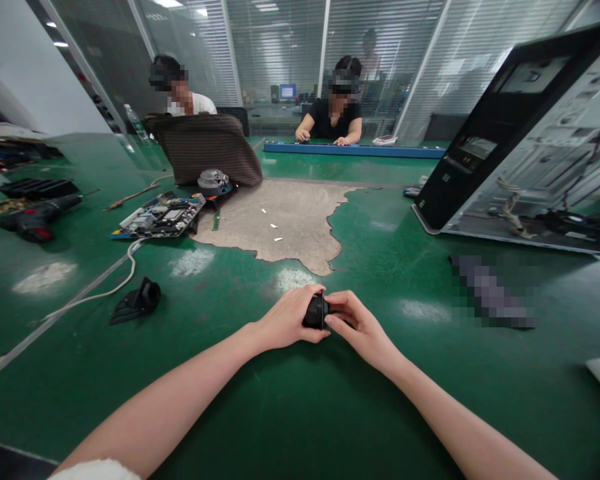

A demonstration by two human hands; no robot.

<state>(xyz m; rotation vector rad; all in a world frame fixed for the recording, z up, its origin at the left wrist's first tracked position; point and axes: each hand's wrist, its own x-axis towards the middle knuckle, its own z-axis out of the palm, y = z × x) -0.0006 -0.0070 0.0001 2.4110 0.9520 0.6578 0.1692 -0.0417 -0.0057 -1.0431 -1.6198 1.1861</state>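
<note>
"Black round part (310, 313): where was that?"

"Between the left hand (287, 317) and the right hand (363, 327), near the front of the green table (220, 400), which was the biggest thing about."

"What came next in size?"

"Two people on the far side, a co-worker in white (200, 105) and a co-worker in black (333, 120). Then an opened computer tower (523, 153), standing on the right."

"And across the surface?"

"A bare tan patch (295, 213) with ragged edges took up the middle. Beyond it a blue bar (353, 150) ran in front of the co-worker in black. A brown padded piece (207, 147) stood at the patch's back left, a circuit board (165, 217) lay at its left edge, and a drill (37, 217) was farther left."

"How were the hands?"

"The left one was curled around the part. The right one pinched its right end between thumb and fingers. Whether the part touched the table, I couldn't tell."

"Anything smaller?"

"A black fitting (137, 301) with a round mouth lay well apart, left of the left hand. Smallest were some white slips (273, 226) scattered on the patch."
</note>
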